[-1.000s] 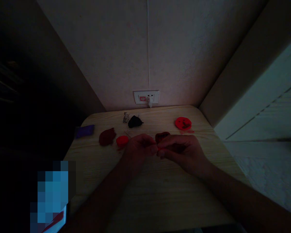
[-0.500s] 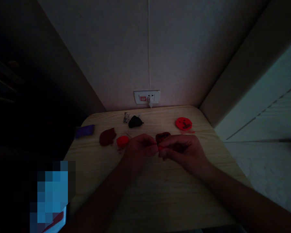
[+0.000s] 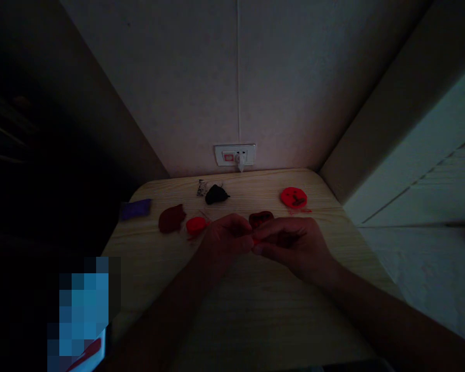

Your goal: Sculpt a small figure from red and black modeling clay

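A small piece of red modelling clay (image 3: 256, 241) is pinched between the fingertips of my left hand (image 3: 228, 235) and my right hand (image 3: 300, 243), which meet over the middle of the table. Most of the piece is covered by fingers. Just behind my right fingers lies a dark red clay shape (image 3: 261, 218) with darker and red bits on it, partly hidden. A bright red clay lump (image 3: 196, 226) sits left of my left hand, and a flat brownish-red clay piece (image 3: 171, 218) lies farther left.
On the wooden table (image 3: 232, 320) are a black clay lump (image 3: 216, 194), a purple packet (image 3: 136, 208) at the left edge and a red clay disc (image 3: 293, 197) with dark face marks at the back right. Behind stands a wall with a socket (image 3: 234, 155) and plug.
My fingers shift slightly around the small red clay piece, and my right fingertips close in on it. The things on the table stay where they were.
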{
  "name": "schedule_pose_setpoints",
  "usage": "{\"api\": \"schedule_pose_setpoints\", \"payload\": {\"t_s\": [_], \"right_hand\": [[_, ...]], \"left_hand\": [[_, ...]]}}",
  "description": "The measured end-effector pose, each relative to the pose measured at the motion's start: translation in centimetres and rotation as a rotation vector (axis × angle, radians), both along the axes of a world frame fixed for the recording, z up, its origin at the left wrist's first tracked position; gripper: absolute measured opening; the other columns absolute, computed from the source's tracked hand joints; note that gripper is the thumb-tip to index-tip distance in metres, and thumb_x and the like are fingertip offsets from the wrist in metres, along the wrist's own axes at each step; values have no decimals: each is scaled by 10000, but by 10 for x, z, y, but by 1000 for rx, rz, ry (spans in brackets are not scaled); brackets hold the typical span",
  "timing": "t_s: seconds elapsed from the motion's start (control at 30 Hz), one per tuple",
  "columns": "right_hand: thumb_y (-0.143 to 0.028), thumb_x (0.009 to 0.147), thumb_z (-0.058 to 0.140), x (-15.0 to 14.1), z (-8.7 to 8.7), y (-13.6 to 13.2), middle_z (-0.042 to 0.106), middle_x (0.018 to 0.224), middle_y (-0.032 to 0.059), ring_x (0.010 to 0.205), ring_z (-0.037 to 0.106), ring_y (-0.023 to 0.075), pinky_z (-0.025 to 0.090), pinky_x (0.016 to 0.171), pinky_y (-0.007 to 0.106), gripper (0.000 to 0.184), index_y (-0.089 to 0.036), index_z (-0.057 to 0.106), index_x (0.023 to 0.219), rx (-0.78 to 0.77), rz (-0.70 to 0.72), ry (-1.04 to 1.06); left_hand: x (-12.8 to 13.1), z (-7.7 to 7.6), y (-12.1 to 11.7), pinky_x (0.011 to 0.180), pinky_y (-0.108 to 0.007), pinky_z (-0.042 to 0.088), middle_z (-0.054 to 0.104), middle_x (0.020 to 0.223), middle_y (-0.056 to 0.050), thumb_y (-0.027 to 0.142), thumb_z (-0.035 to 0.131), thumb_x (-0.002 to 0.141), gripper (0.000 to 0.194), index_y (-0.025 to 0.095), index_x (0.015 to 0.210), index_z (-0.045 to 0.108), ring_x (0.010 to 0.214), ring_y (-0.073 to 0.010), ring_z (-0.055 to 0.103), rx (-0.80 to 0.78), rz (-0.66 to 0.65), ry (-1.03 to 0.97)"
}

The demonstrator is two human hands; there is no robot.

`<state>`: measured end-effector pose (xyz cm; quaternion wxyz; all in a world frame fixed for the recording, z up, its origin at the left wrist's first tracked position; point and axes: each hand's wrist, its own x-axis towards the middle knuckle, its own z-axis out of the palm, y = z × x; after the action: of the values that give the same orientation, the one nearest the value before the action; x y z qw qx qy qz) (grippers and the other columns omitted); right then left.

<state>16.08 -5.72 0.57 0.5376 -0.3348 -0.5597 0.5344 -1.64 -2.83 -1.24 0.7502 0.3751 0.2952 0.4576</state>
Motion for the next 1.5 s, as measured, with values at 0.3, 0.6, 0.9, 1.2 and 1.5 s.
{"api": "schedule_pose_setpoints", "payload": {"t_s": [0.3,0.6,0.9,1.2,1.5], "right_hand": [[-205,714,947,-2,1,0,829,823,37,757,788,177,670,723,290,179,-234,854,864,-55,-2,81],[-247,729,943,-1,2,2,809,764,28,724,748,175,632,670,289,143,-265,861,845,29,-24,12],[-215,727,946,0,1,4,817,813,29,780,732,176,616,740,310,170,-294,864,854,135,-32,-8],[-258,763,922,-2,3,3,785,818,32,799,754,195,651,713,326,160,-286,841,899,111,-34,15],[-200,798,889,3,-4,3,766,921,54,889,742,200,626,730,311,226,-293,842,998,192,-33,-65]], "left_hand": [[1,5,-2,603,-231,444,685,696,-4,467,959,639,393,174,776,735,605,-102,566,-11,-27,-65],[0,-2,-2,658,-228,473,700,795,-6,361,1005,562,405,175,797,731,699,-112,621,2,-49,-29],[0,-1,-3,639,-231,447,689,792,-6,386,982,603,430,172,837,693,683,-109,599,-23,-142,-43],[-1,3,-2,603,-262,421,628,628,-6,462,927,663,404,155,736,675,591,-126,560,-54,-188,-58],[-1,3,-3,632,-267,407,668,678,-24,407,936,647,352,147,748,721,606,-121,551,-53,-160,-9]]}}
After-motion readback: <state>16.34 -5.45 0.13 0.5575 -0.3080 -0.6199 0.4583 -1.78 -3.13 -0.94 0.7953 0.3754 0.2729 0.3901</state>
